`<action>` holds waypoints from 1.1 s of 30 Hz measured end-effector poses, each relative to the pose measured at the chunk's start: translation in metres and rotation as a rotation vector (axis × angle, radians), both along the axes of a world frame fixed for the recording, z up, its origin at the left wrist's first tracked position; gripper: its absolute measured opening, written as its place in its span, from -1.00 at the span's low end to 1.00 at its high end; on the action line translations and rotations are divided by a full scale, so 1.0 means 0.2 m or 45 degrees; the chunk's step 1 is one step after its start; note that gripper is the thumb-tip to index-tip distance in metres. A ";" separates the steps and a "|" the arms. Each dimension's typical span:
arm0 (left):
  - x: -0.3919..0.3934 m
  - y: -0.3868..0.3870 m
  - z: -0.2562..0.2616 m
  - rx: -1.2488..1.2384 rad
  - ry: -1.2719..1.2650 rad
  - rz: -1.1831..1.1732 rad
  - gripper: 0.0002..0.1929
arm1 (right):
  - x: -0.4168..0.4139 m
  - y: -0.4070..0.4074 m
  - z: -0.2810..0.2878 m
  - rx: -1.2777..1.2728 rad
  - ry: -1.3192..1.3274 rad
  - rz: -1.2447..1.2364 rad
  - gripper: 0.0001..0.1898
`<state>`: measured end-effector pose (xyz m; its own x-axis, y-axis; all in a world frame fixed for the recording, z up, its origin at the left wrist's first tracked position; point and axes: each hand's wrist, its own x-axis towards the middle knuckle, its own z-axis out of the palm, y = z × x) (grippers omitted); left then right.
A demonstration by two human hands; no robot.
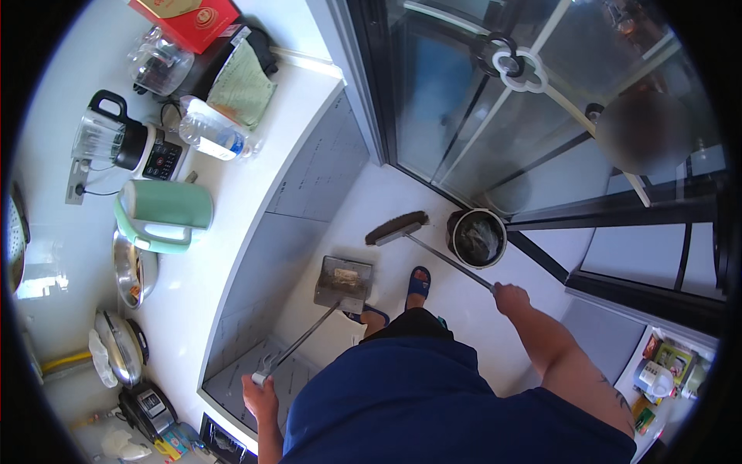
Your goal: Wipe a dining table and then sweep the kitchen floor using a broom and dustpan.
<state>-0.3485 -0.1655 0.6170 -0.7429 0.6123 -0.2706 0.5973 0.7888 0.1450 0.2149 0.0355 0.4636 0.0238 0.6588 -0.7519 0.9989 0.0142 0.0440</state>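
Note:
My left hand (pixel 261 397) is closed around the top of the handle of a long-handled dustpan (pixel 326 296). Its grey pan rests on the white floor to the left of my feet, and some debris appears to lie in it. My right hand (pixel 511 298) grips the metal pole of a broom (pixel 400 232). The broom's dark bristles lie on the floor beyond my slippers (pixel 418 283), ahead and right of the dustpan. A round waste bin (pixel 479 239) with a dark liner stands just right of the broom head, by the glass door.
A white countertop (pixel 232 191) curves along the left, above grey cabinet panels (pixel 301 174). It carries a green pitcher (pixel 174 206), a blender (pixel 124 136) and a plastic bottle (pixel 214 136). Framed glass doors (pixel 464 104) close off the front right. Bottles (pixel 654 377) sit on a surface at right.

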 end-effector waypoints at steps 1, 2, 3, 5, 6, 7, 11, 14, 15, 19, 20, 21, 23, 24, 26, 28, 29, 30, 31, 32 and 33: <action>0.00 -0.01 -0.02 0.023 -0.002 -0.007 -0.65 | -0.01 0.05 0.03 0.003 -0.018 0.037 -0.74; 0.00 -0.02 -0.03 0.046 -0.006 -0.012 -0.65 | -0.01 0.06 -0.02 0.002 -0.031 0.029 -0.74; 0.00 -0.01 -0.05 0.046 -0.024 -0.025 -0.65 | 0.00 0.07 -0.08 0.060 -0.022 0.036 -0.73; -0.01 0.00 -0.09 0.068 0.044 -0.070 -0.65 | -0.05 0.10 -0.13 0.122 0.005 0.048 -0.71; -0.02 0.00 -0.11 0.064 0.039 -0.063 -0.65 | -0.14 0.13 -0.14 0.127 0.022 0.043 -0.69; -0.03 0.04 -0.12 0.056 0.040 -0.095 -0.65 | -0.19 0.14 -0.19 0.196 0.041 0.012 -0.68; -0.06 0.12 -0.12 0.014 0.038 -0.117 -0.65 | -0.47 0.14 -0.20 0.142 0.136 -0.129 -0.71; -0.14 0.09 -0.14 0.009 0.043 -0.132 -0.65 | -0.41 -0.11 -0.19 0.013 0.184 -0.099 -0.69; -0.15 0.08 -0.15 0.016 0.047 -0.130 -0.65 | -0.34 -0.22 -0.18 -0.019 0.176 -0.091 -0.69; -0.13 0.02 -0.15 0.040 -0.005 -0.061 -0.65 | -0.08 -0.54 0.02 -0.119 0.192 -0.015 -0.66; -0.12 0.01 -0.14 0.043 -0.016 -0.015 -0.64 | -0.05 -0.54 0.09 -0.144 0.190 -0.012 -0.65; -0.11 -0.01 -0.13 0.043 -0.014 -0.002 -0.64 | -0.01 -0.53 0.14 -0.146 0.191 0.000 -0.65; -0.11 -0.07 -0.12 0.061 0.024 -0.015 -0.64 | 0.03 -0.47 0.18 -0.151 0.174 -0.052 -0.64; -0.09 -0.08 -0.11 0.057 0.023 0.001 -0.64 | 0.04 -0.44 0.16 -0.042 0.185 -0.093 -0.61; -0.04 -0.10 -0.06 0.003 0.049 0.110 -0.65 | -0.04 -0.27 0.12 0.043 0.209 -0.119 -0.60; 0.00 -0.20 -0.06 0.031 0.068 0.141 -0.66 | -0.13 -0.05 -0.02 0.092 0.239 -0.001 -0.55; 0.01 -0.25 -0.06 0.062 0.087 0.156 -0.66 | -0.23 0.08 -0.06 0.077 0.238 0.003 -0.52; 0.05 -0.27 -0.04 0.059 0.092 0.175 -0.66 | -0.29 0.18 -0.13 0.104 0.286 -0.016 -0.53; 0.10 -0.28 -0.02 0.052 0.084 0.216 -0.66 | -0.34 0.26 -0.21 0.157 0.325 0.042 -0.55; 0.15 -0.30 -0.01 0.047 0.075 0.253 -0.66 | -0.38 0.31 -0.30 0.210 0.363 0.097 -0.57; 0.17 -0.33 -0.01 0.048 0.079 0.270 -0.66 | -0.46 0.35 -0.36 0.209 0.361 0.091 -0.60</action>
